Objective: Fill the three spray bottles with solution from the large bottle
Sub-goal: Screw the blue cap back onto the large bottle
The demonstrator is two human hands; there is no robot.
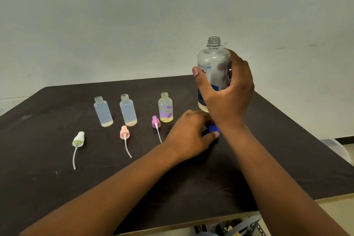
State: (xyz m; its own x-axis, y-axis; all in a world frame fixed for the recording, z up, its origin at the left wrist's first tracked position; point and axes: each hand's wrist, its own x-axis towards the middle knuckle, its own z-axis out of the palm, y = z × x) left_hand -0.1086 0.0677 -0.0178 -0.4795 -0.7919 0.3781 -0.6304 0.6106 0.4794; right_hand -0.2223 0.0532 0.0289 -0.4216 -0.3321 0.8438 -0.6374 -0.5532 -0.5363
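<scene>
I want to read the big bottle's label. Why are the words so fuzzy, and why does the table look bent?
Head view: the large bottle is slightly blurred and the right hand covers most of its label. The wide-angle lens bows the table edges. Lighting is soft and even; the left hand casts only a faint shadow.

- Large bottle (212, 59): clear, uncapped, upright, little yellowish liquid at its base; right of the row.
- Three spray bottles, upright and open, each holding a shallow yellowish layer: left (103, 112), middle (128, 110), flower-printed right (165, 107).
</scene>
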